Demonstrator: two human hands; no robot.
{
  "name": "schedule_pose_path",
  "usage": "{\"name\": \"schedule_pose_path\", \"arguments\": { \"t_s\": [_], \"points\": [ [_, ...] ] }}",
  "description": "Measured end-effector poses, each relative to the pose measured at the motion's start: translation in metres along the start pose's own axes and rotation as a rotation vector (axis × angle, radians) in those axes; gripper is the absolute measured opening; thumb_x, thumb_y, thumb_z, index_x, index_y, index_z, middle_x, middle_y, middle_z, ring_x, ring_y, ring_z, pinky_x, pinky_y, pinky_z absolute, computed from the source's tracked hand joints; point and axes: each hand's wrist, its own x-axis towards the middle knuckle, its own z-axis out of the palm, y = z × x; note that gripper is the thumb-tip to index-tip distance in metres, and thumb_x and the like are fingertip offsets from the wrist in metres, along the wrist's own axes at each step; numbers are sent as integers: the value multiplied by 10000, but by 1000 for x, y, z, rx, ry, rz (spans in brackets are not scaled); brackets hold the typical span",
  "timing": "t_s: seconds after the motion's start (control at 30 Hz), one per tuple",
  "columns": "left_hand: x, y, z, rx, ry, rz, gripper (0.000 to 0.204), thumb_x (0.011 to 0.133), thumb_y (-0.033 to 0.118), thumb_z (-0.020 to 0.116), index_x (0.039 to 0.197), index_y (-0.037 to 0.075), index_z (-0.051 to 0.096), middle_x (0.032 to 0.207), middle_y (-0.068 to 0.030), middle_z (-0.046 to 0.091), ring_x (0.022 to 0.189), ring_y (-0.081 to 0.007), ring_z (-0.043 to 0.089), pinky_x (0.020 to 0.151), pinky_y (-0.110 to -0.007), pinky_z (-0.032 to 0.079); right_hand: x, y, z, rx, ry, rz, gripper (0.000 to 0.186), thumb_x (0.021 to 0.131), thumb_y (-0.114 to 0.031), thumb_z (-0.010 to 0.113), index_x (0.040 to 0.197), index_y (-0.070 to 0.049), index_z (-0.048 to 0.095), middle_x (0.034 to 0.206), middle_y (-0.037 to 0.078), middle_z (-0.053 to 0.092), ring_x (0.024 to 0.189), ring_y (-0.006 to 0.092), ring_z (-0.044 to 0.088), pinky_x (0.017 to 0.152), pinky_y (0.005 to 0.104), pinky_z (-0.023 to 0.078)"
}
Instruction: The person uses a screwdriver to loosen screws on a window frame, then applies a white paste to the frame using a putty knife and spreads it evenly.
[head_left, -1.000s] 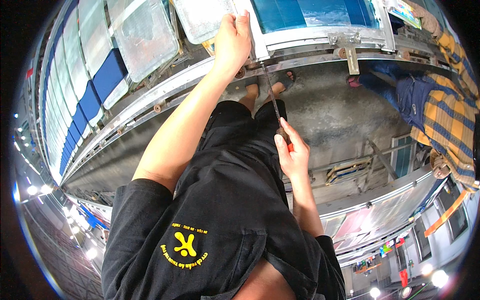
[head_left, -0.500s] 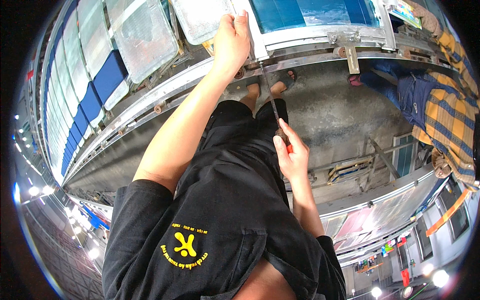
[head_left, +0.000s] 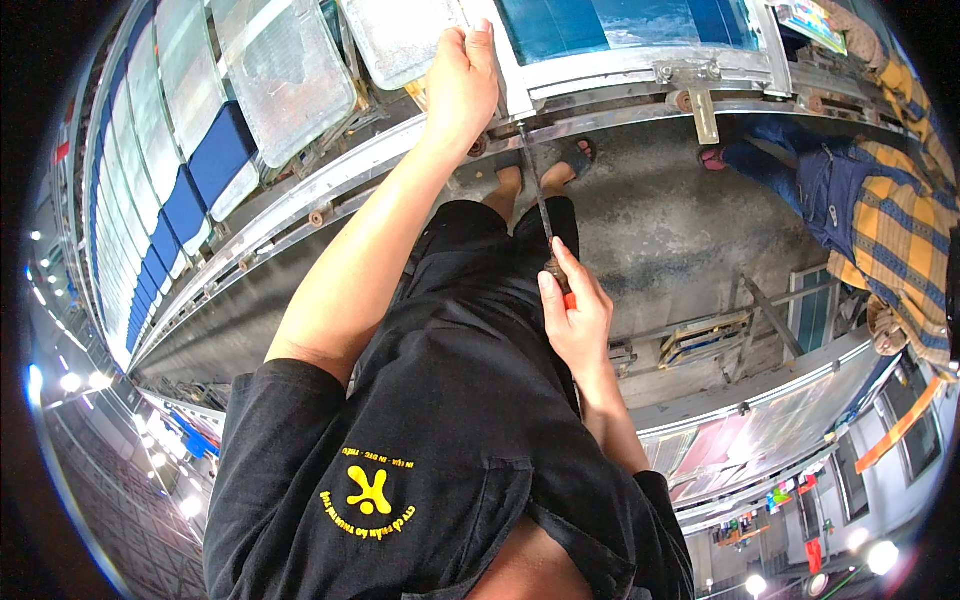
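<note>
My left hand (head_left: 463, 85) is closed on the left end of a pale metal frame (head_left: 590, 72) around a blue screen (head_left: 560, 28); its fingertips are hidden. My right hand (head_left: 580, 315) grips a long screwdriver (head_left: 544, 212) by its handle, forefinger stretched along it and thumb beside it. The thin shaft slants up and away from me. Its tip meets a small screw or bolt at the frame's lower left corner, just below my left hand. Most of the handle is covered by my palm.
A metal rail (head_left: 370, 150) curves along the bench edge before me. Pale plates (head_left: 280, 90), some with blue pads (head_left: 222, 155), line up at left. At right stands another person in a checked shirt (head_left: 890, 240). A second bench (head_left: 760, 390) lies at lower right.
My right hand has shifted slightly left and turned a little on the screwdriver handle. My left hand stays closed at the frame's end.
</note>
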Motion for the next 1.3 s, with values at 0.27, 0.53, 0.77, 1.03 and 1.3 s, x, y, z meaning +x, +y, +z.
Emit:
{"name": "schedule_pose_path", "arguments": {
  "t_s": [0.27, 0.53, 0.77, 1.03, 1.3],
  "points": [
    [-4, 10, -4, 28, -12, 2, 432, 1068, 424, 484, 973, 7, 539, 773, -211, 659, 775, -387, 677, 747, -466, 514, -1, 25, 0, -14, -19, 25, 420, 958, -150, 705, 1367, -89, 631, 921, 89, 694, 734, 180, 643, 659, 316, 529],
    [-5, 10, -2, 15, -11, 5, 403, 1072, 390, 491, 956, 5, 517, 743, -204, 641, 722, -364, 665, 707, -453, 511, -8, 40, 0, 550, -146, 428, 442, 991, -165, 684, 1418, -89, 595, 923, 17, 686, 660, 49, 557, 597, 208, 478],
    [-5, 10, -3, -3, -5, 24, 396, 1078, 382, 478, 955, 7, 514, 739, -198, 635, 714, -348, 663, 704, -450, 510, -4, 40, -2, 777, -182, 465, 448, 1009, -140, 653, 1443, -85, 561, 863, 33, 646, 634, 58, 543, 540, 210, 449],
    [-6, 4, -4, -31, 15, -65, 380, 1059, 368, 497, 1094, -4, 570, 863, -239, 665, 832, -372, 673, 779, -466, 505, -15, 38, -39, 726, -277, 557, 498, 979, -120, 672, 1441, -26, 513, 862, 32, 633, 586, 75, 548, 513, 209, 446],
    [-2, 0, 3, -149, -6, -102, 398, 1048, 401, 535, 1112, 10, 571, 759, -193, 654, 735, -315, 671, 727, -434, 510, 50, -59, -148, 484, 59, 206, 288, 883, 27, 709, 1091, -60, 531, 853, 40, 607, 611, 94, 565, 554, 253, 490]
  ]
}}
